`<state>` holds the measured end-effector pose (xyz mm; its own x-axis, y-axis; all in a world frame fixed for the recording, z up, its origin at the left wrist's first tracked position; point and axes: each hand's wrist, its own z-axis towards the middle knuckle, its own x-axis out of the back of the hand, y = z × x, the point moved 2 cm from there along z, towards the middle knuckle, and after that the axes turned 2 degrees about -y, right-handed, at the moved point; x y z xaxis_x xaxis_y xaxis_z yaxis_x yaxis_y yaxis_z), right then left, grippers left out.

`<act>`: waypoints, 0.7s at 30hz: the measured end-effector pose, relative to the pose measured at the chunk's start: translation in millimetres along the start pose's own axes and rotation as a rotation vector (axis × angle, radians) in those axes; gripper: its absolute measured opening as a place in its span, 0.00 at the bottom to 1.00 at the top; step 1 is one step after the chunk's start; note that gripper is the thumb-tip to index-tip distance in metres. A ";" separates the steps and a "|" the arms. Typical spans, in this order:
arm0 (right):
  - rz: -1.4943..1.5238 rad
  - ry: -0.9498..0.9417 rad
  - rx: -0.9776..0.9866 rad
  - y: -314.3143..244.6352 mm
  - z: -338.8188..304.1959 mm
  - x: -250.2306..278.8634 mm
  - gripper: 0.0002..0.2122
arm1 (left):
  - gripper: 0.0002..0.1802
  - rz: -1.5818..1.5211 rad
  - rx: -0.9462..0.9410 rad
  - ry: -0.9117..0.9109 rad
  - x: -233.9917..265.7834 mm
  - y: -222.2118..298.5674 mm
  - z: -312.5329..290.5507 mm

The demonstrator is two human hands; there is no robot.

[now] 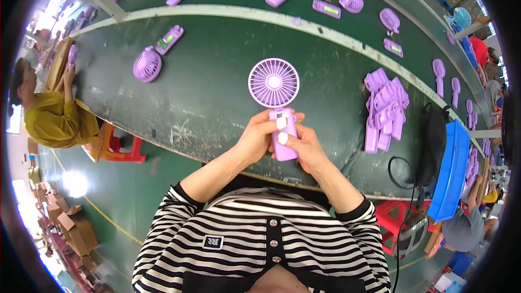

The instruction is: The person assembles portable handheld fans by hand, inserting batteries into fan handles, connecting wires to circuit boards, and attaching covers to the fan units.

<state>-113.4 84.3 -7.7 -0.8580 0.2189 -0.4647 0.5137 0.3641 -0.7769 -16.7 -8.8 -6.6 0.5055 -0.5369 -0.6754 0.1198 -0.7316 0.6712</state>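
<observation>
Both my hands grip a purple handheld fan (274, 82) by its handle, its round slatted head pointing away from me over the green table. My left hand (259, 135) wraps the handle from the left, thumb across its upper part. From the right, my right hand (305, 149) closes on the lower handle with the thumb on its front. Finger parts behind the handle are hidden. To the left lies another purple fan (147, 65) with its handle opened beside it, green showing inside. A pile of purple handle casings (386, 109) lies to the right.
Beyond a pale rail, several purple fans and opened handles (326, 8) lie on a green belt. A blue tray (450, 171) and a black bag (432, 144) stand at the right edge, a dark cable (400, 173) near them. A person in yellow-green (57, 119) sits at the left.
</observation>
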 end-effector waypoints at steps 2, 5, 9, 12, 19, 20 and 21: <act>-0.104 0.124 0.179 -3.1 18.8 19.0 0.13 | 0.20 -0.013 -0.076 0.020 8.5 21.4 17.0; -0.759 0.418 0.597 -30.3 35.0 34.2 0.10 | 0.16 0.334 -0.047 0.198 13.4 87.6 52.7; -0.889 0.483 0.806 -30.7 48.0 46.7 0.07 | 0.18 0.703 -0.183 0.424 38.6 147.9 127.5; -0.723 0.464 0.772 -30.5 52.9 50.4 0.06 | 0.25 1.164 -0.289 0.678 80.4 191.1 189.8; -0.693 0.474 0.755 -29.9 56.2 58.3 0.07 | 0.28 2.003 -0.811 1.046 48.3 201.1 293.0; -0.700 0.496 0.792 -29.5 56.7 61.5 0.07 | 0.25 2.020 -0.964 0.911 20.7 187.1 308.4; -0.710 0.489 0.837 -30.6 57.2 57.6 0.07 | 0.23 1.923 -1.165 0.651 12.8 182.7 324.2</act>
<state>-178.6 34.1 -35.0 -0.7651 0.5940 0.2485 -0.3889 -0.1186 -0.9136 -265.3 -285.5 8.3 0.6664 0.2636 0.6975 -0.5103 0.8432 0.1688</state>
